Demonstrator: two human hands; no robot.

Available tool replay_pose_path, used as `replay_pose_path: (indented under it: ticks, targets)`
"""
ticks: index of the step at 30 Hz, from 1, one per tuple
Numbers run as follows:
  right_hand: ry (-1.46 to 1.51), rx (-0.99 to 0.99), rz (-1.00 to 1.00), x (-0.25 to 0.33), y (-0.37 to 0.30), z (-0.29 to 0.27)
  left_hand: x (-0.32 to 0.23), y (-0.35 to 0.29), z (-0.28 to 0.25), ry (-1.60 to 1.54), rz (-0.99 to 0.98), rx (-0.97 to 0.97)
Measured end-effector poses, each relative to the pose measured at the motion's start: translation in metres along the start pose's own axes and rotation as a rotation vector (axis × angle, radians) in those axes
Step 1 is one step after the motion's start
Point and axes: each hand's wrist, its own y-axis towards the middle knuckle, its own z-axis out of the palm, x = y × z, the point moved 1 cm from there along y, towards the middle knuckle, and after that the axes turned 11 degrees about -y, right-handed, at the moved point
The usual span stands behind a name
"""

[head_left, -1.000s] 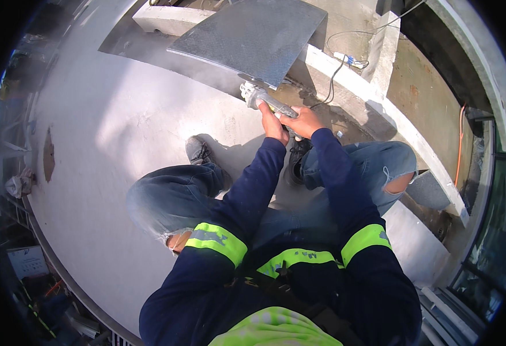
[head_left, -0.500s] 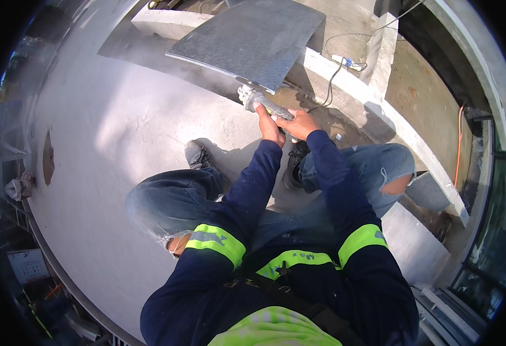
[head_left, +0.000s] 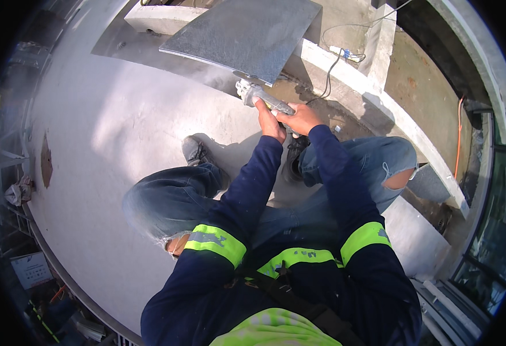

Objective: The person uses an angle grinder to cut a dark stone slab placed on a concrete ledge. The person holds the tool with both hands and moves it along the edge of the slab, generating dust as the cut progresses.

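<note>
An angle grinder [head_left: 269, 100], grey with dust, is in both my hands just beyond my feet. My left hand [head_left: 269, 122] wraps its body nearer the head, with the thumb on top. Farther back, my right hand [head_left: 302, 119] is closed around the rear end of the tool. The grinder's head lies against or very close to the near edge of a dark grey slab [head_left: 244, 34]; its disc is mostly hidden. Pale dust [head_left: 207, 75] hangs along that edge, left of the tool.
The slab rests over low concrete walls [head_left: 345, 72]. Behind my right hand a dark cord [head_left: 329, 81] runs to a blue and white connector [head_left: 347, 53]. An orange cable [head_left: 459, 138] hangs at the right. Pale floor [head_left: 91, 173] stretches left, with a railing [head_left: 62, 277] along its edge.
The whole view has shifted slightly, moving the slab and tool a little up and left. The dust near the slab's edge has changed shape. Both hands keep their hold.
</note>
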Motion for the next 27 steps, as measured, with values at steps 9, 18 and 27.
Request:
replay_pose_path:
  ticks: [9,18,27]
  targets:
    - [0.0,0.03,0.005,0.001,0.003,0.001,0.001,0.007,-0.003,-0.037,0.005,0.008]
    - [-0.124,-0.07,-0.062,-0.013,0.006,0.004,0.004,-0.002,-0.003,0.009,0.009,0.049]
    - [-0.004,0.024,0.045,0.004,0.004,0.001,0.0,0.013,-0.007,0.001,0.004,0.042]
